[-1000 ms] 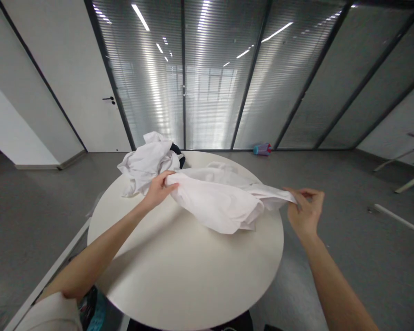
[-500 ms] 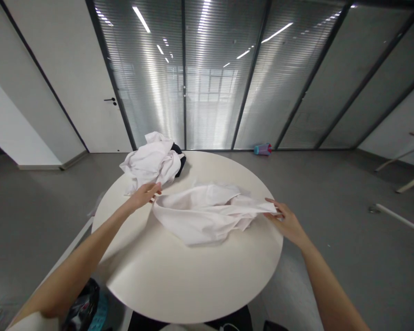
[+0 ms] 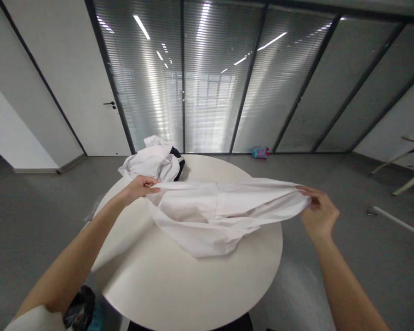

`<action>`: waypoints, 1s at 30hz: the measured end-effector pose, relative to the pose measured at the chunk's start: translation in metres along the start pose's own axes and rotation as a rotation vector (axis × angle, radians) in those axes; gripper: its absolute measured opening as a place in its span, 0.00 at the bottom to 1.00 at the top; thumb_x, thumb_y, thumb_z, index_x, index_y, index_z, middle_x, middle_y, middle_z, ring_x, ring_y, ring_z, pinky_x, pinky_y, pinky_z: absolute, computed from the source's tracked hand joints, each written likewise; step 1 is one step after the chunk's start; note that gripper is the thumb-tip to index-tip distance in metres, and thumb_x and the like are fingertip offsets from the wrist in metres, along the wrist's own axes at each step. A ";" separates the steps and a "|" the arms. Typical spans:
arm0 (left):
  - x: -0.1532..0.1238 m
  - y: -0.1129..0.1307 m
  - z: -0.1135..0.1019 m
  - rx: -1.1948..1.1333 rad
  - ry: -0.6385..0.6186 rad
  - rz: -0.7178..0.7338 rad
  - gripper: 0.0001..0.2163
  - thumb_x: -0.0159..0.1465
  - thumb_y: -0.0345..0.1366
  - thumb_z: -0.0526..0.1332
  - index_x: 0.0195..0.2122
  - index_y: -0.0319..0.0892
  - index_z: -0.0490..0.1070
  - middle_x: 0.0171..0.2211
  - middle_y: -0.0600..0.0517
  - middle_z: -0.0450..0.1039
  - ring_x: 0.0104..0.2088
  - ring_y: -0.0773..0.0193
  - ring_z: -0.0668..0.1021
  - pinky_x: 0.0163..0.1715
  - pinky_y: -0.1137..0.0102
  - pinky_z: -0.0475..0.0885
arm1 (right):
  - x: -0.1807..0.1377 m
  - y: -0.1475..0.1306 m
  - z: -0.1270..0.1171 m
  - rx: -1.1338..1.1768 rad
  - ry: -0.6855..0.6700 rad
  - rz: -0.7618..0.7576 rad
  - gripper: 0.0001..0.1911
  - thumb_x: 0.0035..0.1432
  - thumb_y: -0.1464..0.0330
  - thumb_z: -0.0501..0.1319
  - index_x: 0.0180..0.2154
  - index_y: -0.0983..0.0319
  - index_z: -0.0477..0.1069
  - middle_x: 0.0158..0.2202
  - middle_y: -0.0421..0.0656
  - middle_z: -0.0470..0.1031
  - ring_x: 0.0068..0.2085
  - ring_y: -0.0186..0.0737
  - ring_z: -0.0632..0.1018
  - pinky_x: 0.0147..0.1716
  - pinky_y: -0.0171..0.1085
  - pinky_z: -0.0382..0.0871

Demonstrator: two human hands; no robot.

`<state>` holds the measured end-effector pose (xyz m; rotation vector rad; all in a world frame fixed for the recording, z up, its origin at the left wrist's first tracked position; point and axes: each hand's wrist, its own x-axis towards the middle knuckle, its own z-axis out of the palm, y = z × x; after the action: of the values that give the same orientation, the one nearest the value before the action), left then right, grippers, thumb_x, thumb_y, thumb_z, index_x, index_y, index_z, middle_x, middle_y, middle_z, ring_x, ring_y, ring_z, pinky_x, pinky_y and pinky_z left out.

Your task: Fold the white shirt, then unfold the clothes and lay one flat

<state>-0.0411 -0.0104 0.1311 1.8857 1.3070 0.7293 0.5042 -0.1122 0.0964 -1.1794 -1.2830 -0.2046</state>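
Note:
A white cloth garment (image 3: 207, 216) stretches between my two hands above the round table (image 3: 193, 289); its exact kind does not show. My left hand (image 3: 140, 187) pinches its left end, close to the heap behind. Out past the table's right edge, my right hand (image 3: 318, 209) grips the other end. The upper edge is pulled nearly straight, while the lower part sags in loose folds over the tabletop. Behind my left hand lies a crumpled pile of white cloth (image 3: 148, 161), with a dark piece (image 3: 180, 162) showing at its right side.
A bin with a black liner (image 3: 81, 305) stands on the floor at the lower left. Beyond the table are glass partitions with blinds and a door (image 3: 100, 115). A blue and red object (image 3: 261, 152) lies by the glass. Furniture legs (image 3: 396, 236) show at the right.
My right hand has moved right and outward with its end of the garment. My left hand has closed on the left end. The cloth has gone from lying bunched to being lifted and stretched.

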 end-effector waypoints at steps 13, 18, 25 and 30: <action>-0.060 -0.028 0.025 0.341 0.157 -0.108 0.25 0.60 0.58 0.58 0.46 0.41 0.69 0.19 0.58 0.64 0.20 0.65 0.68 0.23 0.72 0.59 | -0.029 0.020 -0.021 0.159 -0.227 0.747 0.24 0.43 0.49 0.71 0.36 0.58 0.74 0.32 0.43 0.78 0.30 0.42 0.80 0.32 0.40 0.79; -0.107 0.014 0.064 0.189 -0.253 -0.008 0.31 0.68 0.53 0.55 0.68 0.48 0.53 0.17 0.62 0.65 0.17 0.64 0.70 0.22 0.72 0.59 | -0.044 -0.008 -0.009 0.156 -0.726 0.905 0.39 0.53 0.33 0.51 0.22 0.61 0.71 0.20 0.48 0.73 0.20 0.40 0.75 0.18 0.36 0.69; -0.097 0.029 0.109 0.203 -0.416 0.208 0.21 0.70 0.54 0.51 0.45 0.45 0.76 0.30 0.50 0.76 0.30 0.59 0.77 0.34 0.68 0.67 | -0.043 -0.038 0.040 0.239 -0.697 0.653 0.12 0.48 0.57 0.69 0.30 0.58 0.77 0.30 0.48 0.81 0.28 0.50 0.81 0.25 0.43 0.78; -0.091 0.006 0.053 0.173 -0.049 0.055 0.28 0.65 0.59 0.53 0.19 0.42 0.66 0.19 0.53 0.64 0.23 0.65 0.66 0.24 0.71 0.60 | 0.002 -0.032 0.038 0.388 -0.520 0.692 0.08 0.49 0.66 0.63 0.35 0.59 0.75 0.34 0.49 0.82 0.34 0.51 0.82 0.34 0.46 0.80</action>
<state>-0.0263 -0.1106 0.1000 2.0712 1.3277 0.6104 0.4586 -0.0966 0.1097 -1.2998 -1.1929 0.8687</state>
